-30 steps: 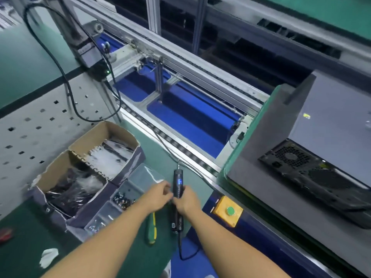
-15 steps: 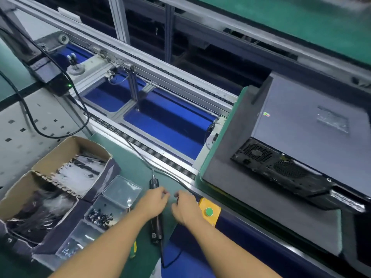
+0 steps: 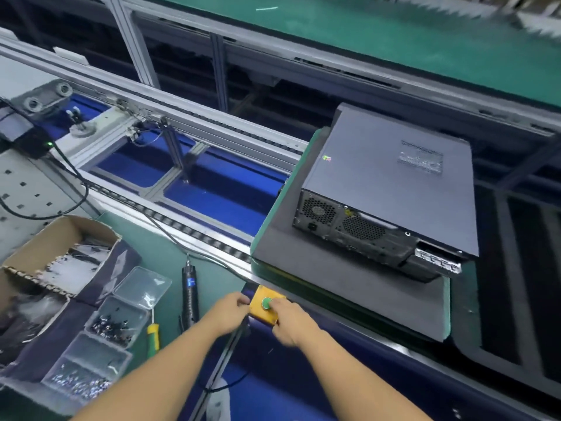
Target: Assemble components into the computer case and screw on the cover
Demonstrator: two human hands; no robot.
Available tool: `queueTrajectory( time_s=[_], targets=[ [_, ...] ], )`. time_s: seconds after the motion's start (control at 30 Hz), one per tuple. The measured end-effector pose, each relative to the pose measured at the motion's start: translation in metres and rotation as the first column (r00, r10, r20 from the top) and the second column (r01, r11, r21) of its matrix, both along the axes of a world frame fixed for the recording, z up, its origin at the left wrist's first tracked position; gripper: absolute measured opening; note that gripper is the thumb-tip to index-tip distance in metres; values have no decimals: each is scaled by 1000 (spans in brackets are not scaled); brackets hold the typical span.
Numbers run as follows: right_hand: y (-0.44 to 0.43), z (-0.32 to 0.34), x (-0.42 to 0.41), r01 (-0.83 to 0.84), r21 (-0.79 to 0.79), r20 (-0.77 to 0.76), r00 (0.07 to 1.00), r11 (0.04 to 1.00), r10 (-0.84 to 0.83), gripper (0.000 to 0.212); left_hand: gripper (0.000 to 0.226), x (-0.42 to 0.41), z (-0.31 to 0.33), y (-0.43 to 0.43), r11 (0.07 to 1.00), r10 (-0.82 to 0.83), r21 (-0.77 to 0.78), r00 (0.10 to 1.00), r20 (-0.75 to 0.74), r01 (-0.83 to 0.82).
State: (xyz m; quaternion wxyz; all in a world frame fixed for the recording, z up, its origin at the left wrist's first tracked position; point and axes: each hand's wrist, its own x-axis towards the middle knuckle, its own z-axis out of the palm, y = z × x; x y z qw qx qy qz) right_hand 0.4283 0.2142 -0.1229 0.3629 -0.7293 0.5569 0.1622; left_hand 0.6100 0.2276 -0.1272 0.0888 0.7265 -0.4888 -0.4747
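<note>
The closed grey computer case [image 3: 391, 183] lies flat on a grey foam pallet [image 3: 349, 287] on the conveyor, its rear ports facing me. A black electric screwdriver [image 3: 188, 294] lies on the green bench, with no hand on it. My left hand [image 3: 230, 312] rests at the left edge of a yellow button box [image 3: 261, 309]. My right hand [image 3: 288, 319] lies over the box's right side, its thumb at the green button [image 3: 267, 302]. Both hands are blurred by motion.
Clear plastic trays of screws [image 3: 112, 323] and a cardboard box of bagged parts [image 3: 57, 262] stand at the left. A green-and-yellow handled tool [image 3: 153, 335] lies beside the trays. The conveyor's aluminium rails [image 3: 194, 235] run across, over a blue floor.
Both hands let go of the screwdriver, which now lies on the bench, and moved right onto the yellow button box. The view swung right, bringing the whole case into sight.
</note>
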Motion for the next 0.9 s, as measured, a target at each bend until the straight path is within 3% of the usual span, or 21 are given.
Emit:
queueTrajectory(
  time_s=[0.3,0.53,0.77,0.9],
  targets=[
    [-2,-8,-3,-305,-141,-176,944,942,279,62,31,-5,-1,13,998,67,16,995,73,-68],
    [-9,-3,8,-341,-149,-268,918,928,294,52,32,2,-5,16,993,95,60,991,97,-101],
    [-28,9,26,-266,40,-348,900,963,263,44,33,5,-5,5,992,74,99,992,107,-84],
    [-33,16,32,-241,34,-354,904,970,238,40,30,3,-2,1,993,66,89,992,112,-77]
  ],
)
